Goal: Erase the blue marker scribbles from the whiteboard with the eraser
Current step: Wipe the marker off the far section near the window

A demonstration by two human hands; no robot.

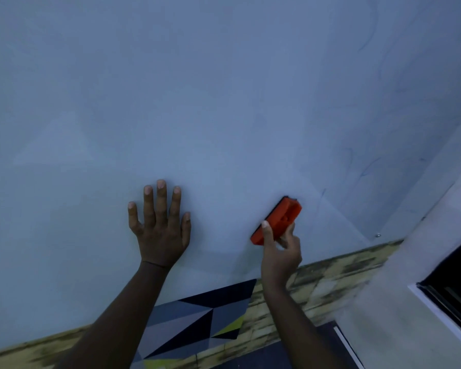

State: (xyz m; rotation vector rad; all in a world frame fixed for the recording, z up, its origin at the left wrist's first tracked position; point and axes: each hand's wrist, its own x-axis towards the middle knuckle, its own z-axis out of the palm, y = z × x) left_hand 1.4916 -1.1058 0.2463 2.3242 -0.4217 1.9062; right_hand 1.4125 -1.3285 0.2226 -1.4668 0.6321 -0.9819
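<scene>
From where I stand, the right hand (280, 251) has its grip clamped on the lower end of the orange eraser (277, 221), felt face against the whiteboard (224, 89). Faint blue scribbles (367, 166) lie up and to the right of that grip; I'd keep the felt flat and sweep firmly that way. The left hand (160, 227) lies open-fingered, pressed flat against the board, holding nothing

The room lay in dim, bluish light. A band of yellowish brick-patterned wall (338, 265) showed low down, beside a pale wall (399, 302) with a dark window (455, 286) at right. A geometric grey, black and yellow cloth (197, 318) lay below.
</scene>
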